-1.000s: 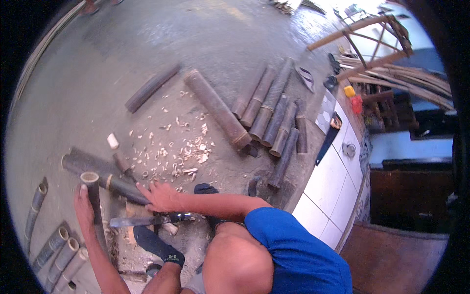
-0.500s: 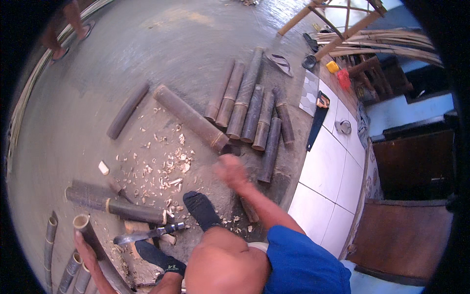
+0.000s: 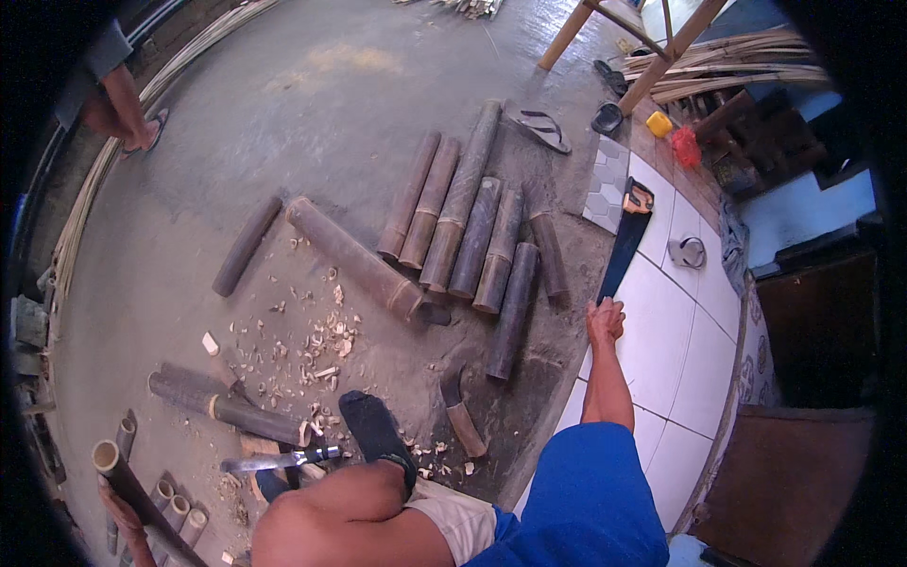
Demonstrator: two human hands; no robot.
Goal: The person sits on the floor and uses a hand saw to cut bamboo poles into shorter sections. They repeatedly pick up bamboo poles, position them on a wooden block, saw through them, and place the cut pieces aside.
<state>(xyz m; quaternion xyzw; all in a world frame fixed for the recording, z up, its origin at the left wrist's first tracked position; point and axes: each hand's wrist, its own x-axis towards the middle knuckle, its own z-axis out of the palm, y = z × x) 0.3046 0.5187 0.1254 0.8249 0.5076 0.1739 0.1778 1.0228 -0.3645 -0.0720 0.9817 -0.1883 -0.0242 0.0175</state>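
Just beyond the right grip [image 3: 605,323] lies the saw [image 3: 626,248], pointing toward it

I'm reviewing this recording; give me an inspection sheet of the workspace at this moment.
Surface: grey floor, with white tiles along the right.
Job's things: tilted bamboo tube at lower left; saw on the tiles; large knife beside the person's legs.
Clutter: pale shavings scattered among cut bamboo sections; a sandal beyond them.
Hands: left hand against the tube, right hand at the saw's blade tip; both grips unclear.
Cables: nothing seen.
Surroundings: another person's legs at upper left; long strips piled at upper right.
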